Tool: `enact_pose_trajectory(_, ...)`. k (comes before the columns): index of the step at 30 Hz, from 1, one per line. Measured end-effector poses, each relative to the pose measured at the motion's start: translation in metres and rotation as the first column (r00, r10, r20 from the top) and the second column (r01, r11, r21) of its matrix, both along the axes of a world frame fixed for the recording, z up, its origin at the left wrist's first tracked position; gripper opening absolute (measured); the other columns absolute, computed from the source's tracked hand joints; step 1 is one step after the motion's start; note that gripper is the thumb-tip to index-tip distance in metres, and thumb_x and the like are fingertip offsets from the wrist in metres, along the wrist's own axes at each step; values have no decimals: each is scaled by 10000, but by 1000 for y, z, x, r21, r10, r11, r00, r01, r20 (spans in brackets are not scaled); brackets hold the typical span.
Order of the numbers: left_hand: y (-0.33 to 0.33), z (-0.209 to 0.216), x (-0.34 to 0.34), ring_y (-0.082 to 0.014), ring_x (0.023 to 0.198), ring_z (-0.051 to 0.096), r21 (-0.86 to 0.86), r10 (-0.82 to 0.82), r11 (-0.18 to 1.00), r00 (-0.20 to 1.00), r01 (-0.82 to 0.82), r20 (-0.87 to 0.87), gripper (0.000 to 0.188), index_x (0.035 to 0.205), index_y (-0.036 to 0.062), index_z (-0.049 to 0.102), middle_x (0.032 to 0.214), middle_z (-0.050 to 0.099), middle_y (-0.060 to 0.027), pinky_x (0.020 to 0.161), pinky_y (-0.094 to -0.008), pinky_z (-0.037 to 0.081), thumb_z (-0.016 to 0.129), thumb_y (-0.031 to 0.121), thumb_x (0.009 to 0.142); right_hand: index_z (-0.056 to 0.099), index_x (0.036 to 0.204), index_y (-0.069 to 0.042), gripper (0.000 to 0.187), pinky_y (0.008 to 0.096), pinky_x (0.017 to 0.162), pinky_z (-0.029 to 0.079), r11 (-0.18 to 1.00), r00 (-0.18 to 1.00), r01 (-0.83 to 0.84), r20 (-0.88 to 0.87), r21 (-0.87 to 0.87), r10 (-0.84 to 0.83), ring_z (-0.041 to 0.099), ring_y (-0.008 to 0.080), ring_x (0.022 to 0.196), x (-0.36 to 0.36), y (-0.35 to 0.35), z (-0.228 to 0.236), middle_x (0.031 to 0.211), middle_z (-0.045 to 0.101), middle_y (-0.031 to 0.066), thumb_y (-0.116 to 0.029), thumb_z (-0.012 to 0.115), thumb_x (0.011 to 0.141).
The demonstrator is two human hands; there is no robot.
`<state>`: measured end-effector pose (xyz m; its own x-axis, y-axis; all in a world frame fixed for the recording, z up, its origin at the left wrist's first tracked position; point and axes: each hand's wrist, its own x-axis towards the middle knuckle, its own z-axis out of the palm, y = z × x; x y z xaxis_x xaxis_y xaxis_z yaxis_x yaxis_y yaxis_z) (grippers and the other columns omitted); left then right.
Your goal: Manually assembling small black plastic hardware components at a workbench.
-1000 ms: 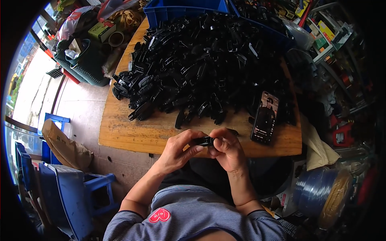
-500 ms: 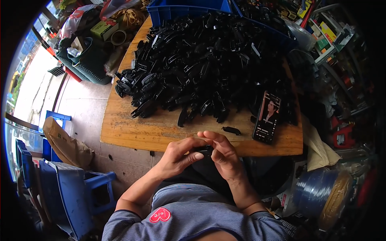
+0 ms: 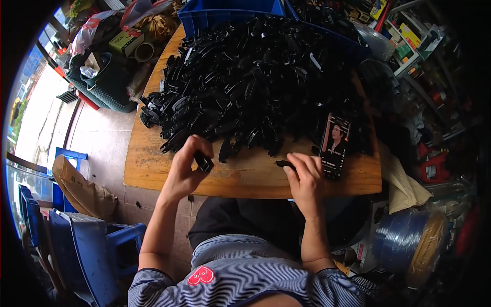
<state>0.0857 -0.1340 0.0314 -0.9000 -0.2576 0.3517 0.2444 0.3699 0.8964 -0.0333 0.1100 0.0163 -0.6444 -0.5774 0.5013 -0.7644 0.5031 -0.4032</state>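
Nearest to me, the seated person wears a finely striped blue-grey knit shirt (image 3: 240, 266) with a red heart-shaped patch (image 3: 201, 276) on the chest; dark trousers (image 3: 245, 212) cover the lap.

The left hand (image 3: 185, 171) is raised at the table's front edge, wrist upright, knuckles toward the pile. Its fingers are curled around a black part (image 3: 204, 163), glossy and hard-looking, angular at the exposed end. The grip is closed on it; the part tilts downward, its near end clear of the palm.

The right hand (image 3: 306, 176) reaches over the wood, back upward, fingers bent and bunched. Thumb and fingertips straddle a small black piece (image 3: 282, 163), slim and elongated, whose left end shows beyond them. I cannot tell whether the pinch is firm.

The table (image 3: 245, 180) is of varnished wood, yellow-brown, visibly grained, with dark scuffs and a gently curved front edge. A bare strip runs between that edge and the pile, leaving clear room between the hands; room at the right is tighter, a phone (image 3: 335, 148) with a lit screen lying just beside the right fingers.

Beyond, a pile of black parts (image 3: 250, 87), curved and jagged, some with pale glints, covers most of the tabletop. At the far edge stands a blue bin (image 3: 204, 21), smooth and straight-walled.
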Motion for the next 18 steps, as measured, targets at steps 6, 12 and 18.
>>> enact_pose_trajectory(6,-13,1,-16,-229,811,492,-823,-38,563,997,76,66,467,1063,93,595,810,487,-59,727,-344,418,650,76,599,550,847,-25,167,307,726,442,980,973,-93,191,-179,127,536,214,817,9,-3,-6,912,600,83,-42,678,740)
enact_pose_trajectory(12,-6,7,-7,-219,828,490,-840,-23,529,991,124,132,415,1078,83,597,817,489,-58,734,-333,414,603,64,663,486,912,-17,189,225,699,443,885,715,-8,616,-466,331,549,98,803,15,-2,-6,891,567,60,-133,623,853)
enact_pose_trajectory(18,-6,19,-11,-225,864,489,-817,-9,538,970,208,241,387,1054,90,605,864,495,-68,746,-333,421,581,23,673,516,927,-23,154,176,699,412,803,538,-91,650,-589,537,477,59,716,21,-9,-12,857,509,11,-157,580,888)
